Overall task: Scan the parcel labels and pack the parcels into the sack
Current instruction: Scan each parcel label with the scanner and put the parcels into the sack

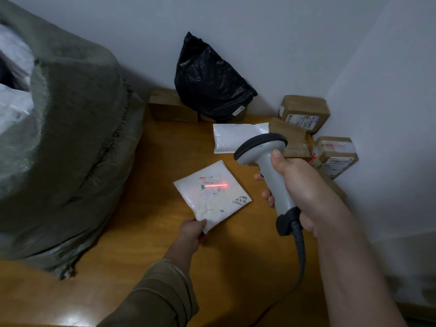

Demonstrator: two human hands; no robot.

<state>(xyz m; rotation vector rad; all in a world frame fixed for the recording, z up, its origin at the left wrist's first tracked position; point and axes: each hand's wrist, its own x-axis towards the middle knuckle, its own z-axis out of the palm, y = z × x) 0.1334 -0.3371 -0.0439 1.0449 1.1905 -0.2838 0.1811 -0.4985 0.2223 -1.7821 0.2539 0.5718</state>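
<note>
head view: scanning a white mailer [212, 197]
left hand [192, 230] pinches its corner, right hand [304, 185] clamps the barcode scanner [266, 166]; a sagging mailer could spoil the read.

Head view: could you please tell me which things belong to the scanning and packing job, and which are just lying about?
Part of the job:
white parcel, pinched by the left hand
scanner, gripped by the right hand
green sack
waiting parcels: white bag, black bag, brown boxes

Just there:
wooden table
white wall

Wooden table [153, 251] under green sack [70, 138], white mailer [236, 138], brown boxes [304, 112].
</note>
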